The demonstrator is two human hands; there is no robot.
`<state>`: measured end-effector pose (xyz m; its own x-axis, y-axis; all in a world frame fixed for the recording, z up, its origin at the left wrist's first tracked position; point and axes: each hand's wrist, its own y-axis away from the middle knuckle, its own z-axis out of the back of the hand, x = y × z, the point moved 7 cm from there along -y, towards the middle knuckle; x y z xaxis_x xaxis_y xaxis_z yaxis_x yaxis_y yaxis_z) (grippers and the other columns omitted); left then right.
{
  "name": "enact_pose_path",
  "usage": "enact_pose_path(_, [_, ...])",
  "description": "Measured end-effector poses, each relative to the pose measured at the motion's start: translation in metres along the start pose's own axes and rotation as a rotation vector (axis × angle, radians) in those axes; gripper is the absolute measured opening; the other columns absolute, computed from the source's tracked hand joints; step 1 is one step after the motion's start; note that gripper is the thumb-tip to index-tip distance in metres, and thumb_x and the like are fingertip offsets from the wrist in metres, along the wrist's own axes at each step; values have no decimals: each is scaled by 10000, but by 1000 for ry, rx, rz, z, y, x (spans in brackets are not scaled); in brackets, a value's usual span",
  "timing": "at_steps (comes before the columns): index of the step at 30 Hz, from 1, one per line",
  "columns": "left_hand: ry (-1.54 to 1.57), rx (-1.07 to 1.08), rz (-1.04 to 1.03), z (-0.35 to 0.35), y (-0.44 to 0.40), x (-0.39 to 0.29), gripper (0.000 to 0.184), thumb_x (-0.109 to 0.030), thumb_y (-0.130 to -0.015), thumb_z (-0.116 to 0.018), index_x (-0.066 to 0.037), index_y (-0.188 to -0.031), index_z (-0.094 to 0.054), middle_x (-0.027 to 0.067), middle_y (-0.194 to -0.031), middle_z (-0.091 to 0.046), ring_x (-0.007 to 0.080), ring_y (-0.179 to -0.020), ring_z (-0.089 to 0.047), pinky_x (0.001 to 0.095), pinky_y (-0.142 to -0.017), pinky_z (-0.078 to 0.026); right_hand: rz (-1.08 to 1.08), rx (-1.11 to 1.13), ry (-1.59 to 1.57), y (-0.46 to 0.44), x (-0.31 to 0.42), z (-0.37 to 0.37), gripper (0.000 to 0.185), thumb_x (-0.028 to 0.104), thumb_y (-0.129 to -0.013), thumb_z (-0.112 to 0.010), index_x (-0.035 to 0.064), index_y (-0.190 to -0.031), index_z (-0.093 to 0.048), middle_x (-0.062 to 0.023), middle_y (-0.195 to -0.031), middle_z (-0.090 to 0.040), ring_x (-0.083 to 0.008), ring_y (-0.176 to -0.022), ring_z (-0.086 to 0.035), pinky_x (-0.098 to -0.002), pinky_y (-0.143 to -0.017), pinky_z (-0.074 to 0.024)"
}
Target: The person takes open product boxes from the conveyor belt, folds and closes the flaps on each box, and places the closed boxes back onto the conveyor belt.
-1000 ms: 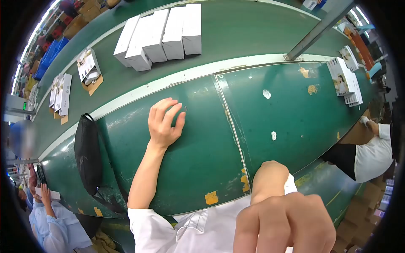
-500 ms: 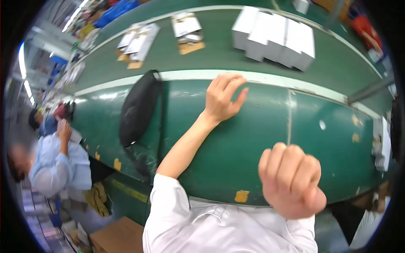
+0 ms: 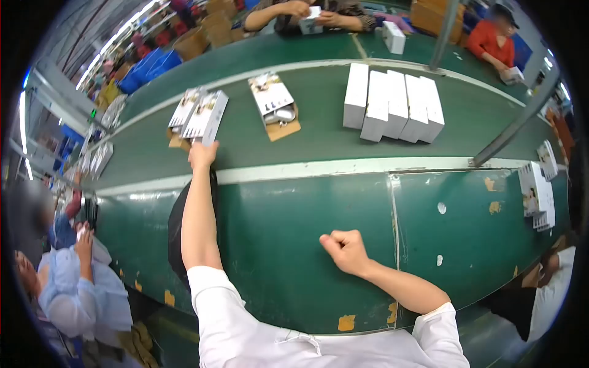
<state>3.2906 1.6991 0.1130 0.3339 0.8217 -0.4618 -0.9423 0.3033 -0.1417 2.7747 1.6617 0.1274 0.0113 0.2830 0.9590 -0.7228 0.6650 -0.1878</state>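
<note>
My left hand (image 3: 202,155) reaches out to the belt, its fingers closed at the near end of a white printed box (image 3: 206,116). Close against that box, on its left, lies a second white box (image 3: 184,110) with a brown flap showing. To the right of them an open-ended white box (image 3: 271,98) has pale items visible at its mouth, above a brown cardboard flap (image 3: 284,130). My right hand (image 3: 346,250) is held over the green table (image 3: 294,233), its fingers curled into a fist with nothing visible in it.
A black bag (image 3: 178,236) lies partly under my left forearm. Several white boxes (image 3: 396,107) stand in a row on the belt (image 3: 313,132). A metal post (image 3: 512,132) rises at the right, near stacked boxes (image 3: 535,193). Other people work across the belt and on both sides.
My left hand has moved left and forward from the table's edge to the white box. My right hand has moved left and away from me, staying closed. The view has tilted up.
</note>
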Motion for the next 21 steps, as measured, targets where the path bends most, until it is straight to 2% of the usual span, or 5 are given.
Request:
enact_pose_path(7, [61,63,-320,3,-11,-23,270,-274,-812,-686,-9,-865,-664,243,-974,-674,429,-953,-648,511,-835,-515,30,38,46,-13,14,-45,467,223,-970,-661,-1,-595,-497,-80,-478,-422,-158,-441,-349,-345,-447,-330])
enact_pose_path(15, [-15,-286,-830,160,84,-124,155,-162,-937,-579,-18,-960,-630,156,-1020,-640,384,-963,-631,497,-790,-500,2,-77,-191,-23,25,-74,185,185,-974,-658,19,-898,-626,-8,-659,-577,-79,-574,-476,-283,-533,-403])
enact_pose_path(18, [2,-256,-1180,238,169,-153,74,-84,-871,-613,-31,-913,-640,132,-964,-643,350,-963,-622,465,-860,-483,140,-220,-155,-39,55,-59,203,174,-951,-673,25,-1083,-632,-65,-947,-682,-139,-852,-642,-297,-791,-520])
enact_pose_path(20, [117,-140,-1462,265,235,-155,105,-36,-799,-653,-28,-901,-628,123,-997,-651,349,-938,-624,451,-810,-480,227,-303,-61,-51,86,-37,343,169,-935,-670,11,-1232,-599,-125,-1181,-647,-224,-1109,-617,-362,-960,-482])
enact_pose_path(21, [104,-74,-1590,261,262,-148,112,-49,-754,-669,-44,-858,-628,101,-964,-651,321,-935,-629,450,-840,-499,286,-370,-57,-54,104,-26,477,309,-954,-650,13,-1316,-556,-146,-1298,-601,-244,-1209,-564,-380,-1011,-446])
